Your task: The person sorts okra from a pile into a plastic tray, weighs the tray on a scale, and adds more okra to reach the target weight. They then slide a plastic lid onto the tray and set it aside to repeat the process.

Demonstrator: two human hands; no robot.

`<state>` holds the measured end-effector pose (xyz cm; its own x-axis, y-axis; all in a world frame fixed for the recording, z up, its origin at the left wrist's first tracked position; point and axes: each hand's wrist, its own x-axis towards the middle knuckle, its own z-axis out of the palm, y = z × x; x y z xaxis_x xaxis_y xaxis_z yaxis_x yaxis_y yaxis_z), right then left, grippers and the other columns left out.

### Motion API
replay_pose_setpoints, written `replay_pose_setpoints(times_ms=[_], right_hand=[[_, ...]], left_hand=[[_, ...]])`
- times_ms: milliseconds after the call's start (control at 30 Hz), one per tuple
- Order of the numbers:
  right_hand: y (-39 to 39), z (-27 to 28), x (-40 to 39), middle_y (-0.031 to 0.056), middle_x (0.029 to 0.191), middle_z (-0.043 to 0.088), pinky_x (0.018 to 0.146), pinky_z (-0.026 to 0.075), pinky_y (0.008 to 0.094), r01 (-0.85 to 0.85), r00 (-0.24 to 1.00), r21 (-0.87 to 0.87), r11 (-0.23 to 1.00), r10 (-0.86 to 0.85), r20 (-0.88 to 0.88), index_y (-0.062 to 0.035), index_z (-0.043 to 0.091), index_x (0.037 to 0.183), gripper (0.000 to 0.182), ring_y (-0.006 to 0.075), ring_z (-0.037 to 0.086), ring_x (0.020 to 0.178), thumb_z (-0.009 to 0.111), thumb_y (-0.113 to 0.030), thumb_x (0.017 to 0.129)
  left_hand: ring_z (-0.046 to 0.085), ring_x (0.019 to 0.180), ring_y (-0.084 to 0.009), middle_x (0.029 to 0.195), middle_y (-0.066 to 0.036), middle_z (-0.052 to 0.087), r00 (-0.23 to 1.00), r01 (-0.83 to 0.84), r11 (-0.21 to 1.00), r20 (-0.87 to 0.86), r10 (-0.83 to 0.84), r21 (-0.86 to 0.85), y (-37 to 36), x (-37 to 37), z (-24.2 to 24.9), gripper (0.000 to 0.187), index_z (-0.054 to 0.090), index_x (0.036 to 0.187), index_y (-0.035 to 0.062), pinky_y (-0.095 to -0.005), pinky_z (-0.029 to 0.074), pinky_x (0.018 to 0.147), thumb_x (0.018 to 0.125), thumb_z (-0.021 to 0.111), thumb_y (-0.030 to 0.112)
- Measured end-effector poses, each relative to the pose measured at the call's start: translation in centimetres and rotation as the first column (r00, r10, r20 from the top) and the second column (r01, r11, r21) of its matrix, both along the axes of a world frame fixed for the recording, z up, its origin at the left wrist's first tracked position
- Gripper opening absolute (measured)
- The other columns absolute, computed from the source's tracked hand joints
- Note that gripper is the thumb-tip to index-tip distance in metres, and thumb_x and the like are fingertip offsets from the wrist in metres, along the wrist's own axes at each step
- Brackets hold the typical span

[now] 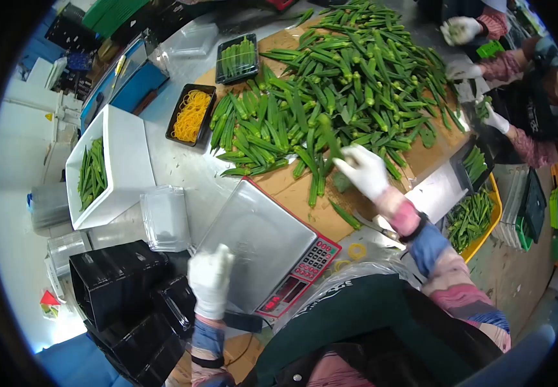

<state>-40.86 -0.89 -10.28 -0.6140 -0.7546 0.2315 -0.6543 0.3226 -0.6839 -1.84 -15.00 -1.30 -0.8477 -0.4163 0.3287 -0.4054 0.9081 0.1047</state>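
Observation:
A large heap of green okra lies on brown cardboard on the table. My right hand, in a white glove, is at the near edge of the heap, its fingers closed on an okra pod that looks blurred. Just below it lie a single okra and a knife. My left hand, also gloved, is beside the left edge of a red-framed weighing scale. Its fingers are curled together, and what they hold, if anything, is hidden.
At the left stand a white foam box with okra, clear lids and black trays. Beyond the scale are a tray of rubber bands and a packed okra tray. Co-workers' gloved hands work at the right, above a yellow crate.

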Motion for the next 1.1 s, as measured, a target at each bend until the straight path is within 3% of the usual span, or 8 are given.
replay_pose_setpoints(times_ms=[100, 133, 333, 367, 533, 700, 867, 1100], right_hand=[[13.0, 0.7, -2.0, 0.0096, 0.081, 0.064, 0.065, 0.053, 0.0365, 0.09, 0.983, -0.08, 0.993, -0.101, -0.153, -0.0088, 0.07, 0.099, 0.025, 0.0283, 0.065, 0.072, 0.082, -0.02, 0.08], [18.5, 0.0, -2.7, 0.0099, 0.082, 0.065, 0.066, 0.053, 0.0368, 0.194, 0.974, -0.01, 0.981, -0.194, -0.119, -0.0078, 0.07, 0.099, 0.025, 0.0282, 0.065, 0.073, 0.081, -0.018, 0.08], [40.2, -0.4, -2.8, 0.0117, 0.099, 0.068, 0.078, 0.052, 0.0416, 0.646, 0.744, 0.592, 0.481, -0.571, -0.348, -0.0101, 0.067, 0.12, 0.038, 0.0295, 0.066, 0.088, 0.073, -0.025, 0.086], [40.6, -1.9, -3.2, 0.0124, 0.102, 0.069, 0.079, 0.053, 0.0412, 0.65, 0.739, 0.539, 0.536, -0.61, -0.285, -0.0097, 0.068, 0.12, 0.037, 0.0301, 0.067, 0.09, 0.072, -0.025, 0.087], [30.4, -5.2, -4.2, 0.0166, 0.095, 0.072, 0.081, 0.054, 0.0376, 0.483, 0.863, 0.313, 0.818, -0.504, -0.016, -0.0052, 0.073, 0.103, 0.021, 0.033, 0.07, 0.088, 0.067, -0.018, 0.089], [20.0, -7.0, -6.3, 0.016, 0.089, 0.071, 0.073, 0.055, 0.0414, 0.317, 0.948, 0.152, 0.936, -0.315, -0.035, -0.0088, 0.073, 0.089, 0.019, 0.0346, 0.069, 0.08, 0.069, -0.027, 0.088], [17.1, -6.4, -10.2, 0.0091, 0.091, 0.073, 0.073, 0.055, 0.0397, 0.497, 0.835, 0.192, 0.846, -0.527, 0.161, -0.0107, 0.074, 0.092, 0.019, 0.0304, 0.07, 0.08, 0.068, -0.029, 0.09], [8.3, -3.3, -16.2, 0.0071, 0.098, 0.069, 0.082, 0.05, 0.0406, 0.332, 0.938, -0.177, 0.926, -0.345, -0.044, -0.0137, 0.071, 0.106, 0.02, 0.0278, 0.066, 0.089, 0.068, -0.022, 0.088]], left_hand=[[0.055, 0.069, -0.0278, 0.073, -0.005, 0.052, 0.995, 0.095, 0.994, 0.034, -0.097, 0.056, 3.4, 0.4, -1.2, 0.071, 0.05, 0.137, 0.0213, -0.0423, 0.047, 0.067, 0.075, 0.081, 0.006], [0.06, 0.079, -0.0288, 0.083, -0.006, 0.06, 0.991, 0.058, 0.993, 0.111, -0.07, 0.104, 4.3, 1.2, -1.1, 0.06, 0.054, 0.131, 0.0147, -0.0445, 0.05, 0.081, 0.077, 0.081, 0.01], [0.061, 0.087, -0.0299, 0.094, -0.009, 0.064, 0.982, -0.137, 0.967, -0.096, 0.161, 0.215, 7.5, -0.8, 2.6, 0.05, 0.063, 0.126, 0.0104, -0.0409, 0.05, 0.081, 0.08, 0.079, 0.006], [0.061, 0.087, -0.0301, 0.095, -0.009, 0.064, 0.977, -0.161, 0.966, -0.109, 0.185, 0.201, 7.7, -1.1, 2.7, 0.05, 0.063, 0.127, 0.0097, -0.0406, 0.05, 0.081, 0.08, 0.078, 0.005], [0.062, 0.089, -0.0281, 0.096, -0.01, 0.064, 0.968, -0.03, 0.935, -0.224, 0.115, 0.354, 10.5, -5.6, 3.5, 0.048, 0.065, 0.125, 0.0083, -0.0391, 0.051, 0.08, 0.08, 0.077, 0.0], [0.062, 0.087, -0.0269, 0.094, -0.009, 0.064, 0.964, 0.017, 0.917, -0.251, 0.091, 0.399, 14.4, -9.5, 3.3, 0.043, 0.067, 0.121, 0.0082, -0.0372, 0.051, 0.079, 0.08, 0.077, 0.0], [0.064, 0.088, -0.0213, 0.1, -0.01, 0.066, 0.957, -0.014, 0.829, -0.233, 0.173, 0.559, 17.6, -12.0, 2.4, 0.034, 0.069, 0.116, 0.0044, -0.0318, 0.052, 0.078, 0.084, 0.073, -0.004], [0.068, 0.082, -0.0193, 0.095, -0.01, 0.071, 0.951, -0.007, 0.805, -0.244, 0.188, 0.593, 19.6, -17.0, 1.5, 0.022, 0.071, 0.106, 0.0034, -0.0292, 0.053, 0.073, 0.085, 0.075, 0.001]])
